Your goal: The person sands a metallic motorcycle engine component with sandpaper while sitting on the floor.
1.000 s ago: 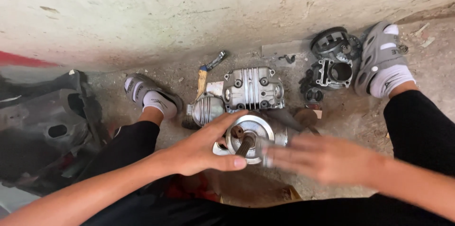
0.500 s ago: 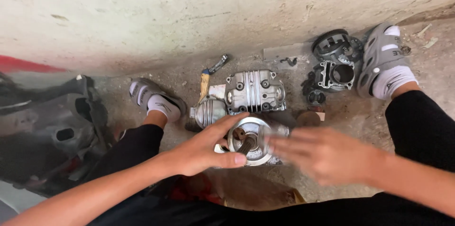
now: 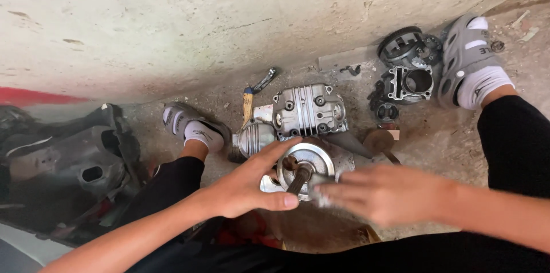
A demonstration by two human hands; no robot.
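Observation:
A round silver engine part (image 3: 312, 161) with a dark shaft (image 3: 299, 180) sticking up from its centre sits between my legs. My left hand (image 3: 252, 184) grips its left edge, thumb underneath and fingers over the rim. My right hand (image 3: 381, 193) is blurred, its fingertips beside the shaft, pressing what looks like a small greyish scrap (image 3: 322, 184) against the part. Behind it lies a finned grey cylinder head cover (image 3: 309, 110).
A wood-handled tool (image 3: 249, 104) lies by the wall. A dark cylinder block (image 3: 409, 81) and a clutch basket (image 3: 401, 46) sit at the right near my sandalled foot (image 3: 467, 58). Black plastic panels (image 3: 63, 164) lie at the left. A concrete wall (image 3: 229, 15) runs behind.
My right hand has shifted slightly left, closer to the shaft, and stays blurred with motion. My left hand keeps its grip on the round part.

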